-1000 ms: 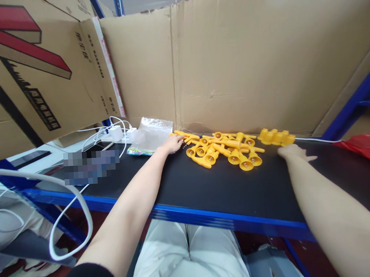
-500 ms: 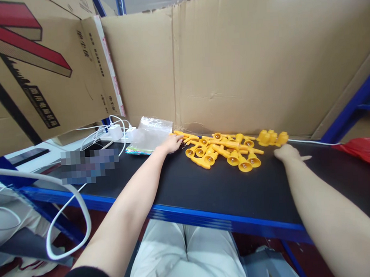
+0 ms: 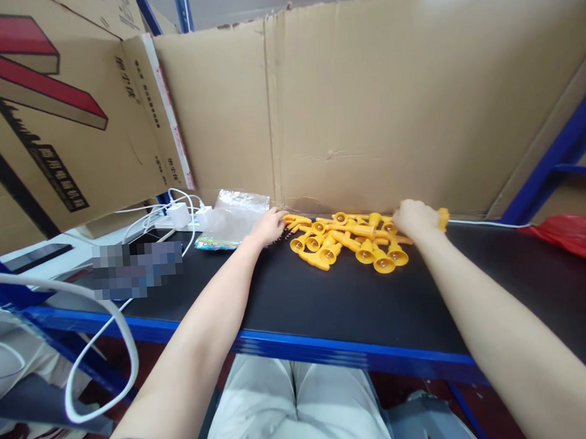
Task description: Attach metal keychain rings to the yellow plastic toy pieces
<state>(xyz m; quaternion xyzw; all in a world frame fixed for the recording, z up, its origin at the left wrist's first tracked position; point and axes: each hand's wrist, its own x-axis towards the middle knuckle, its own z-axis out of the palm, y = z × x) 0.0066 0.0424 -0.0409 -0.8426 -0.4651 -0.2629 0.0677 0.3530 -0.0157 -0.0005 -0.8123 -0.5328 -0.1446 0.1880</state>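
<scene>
The left hand [image 3: 268, 226] lies on the black surface [image 3: 328, 303] at the 9 o'clock edge of the yellow parts [image 3: 346, 239], its fingers curled loosely together and touching the nearest pieces; whether they grip one cannot be told. The right hand [image 3: 415, 217] sits at the heap's 3 o'clock side, fingers bent down over a small yellow cluster [image 3: 442, 218], of which only one piece shows past the knuckles; whether they are clamped on it cannot be told. The heap lies between the two hands, close against the cardboard wall [image 3: 366, 109] at 12 o'clock. A clear bag [image 3: 233, 215] lies just beside the left hand at its 9 o'clock, with white chargers [image 3: 183, 214] and cables beyond it. A red bag [image 3: 577, 236] lies well apart at 3 o'clock of the right hand. The surface's blue rim [image 3: 331, 349] runs at 6 o'clock.
</scene>
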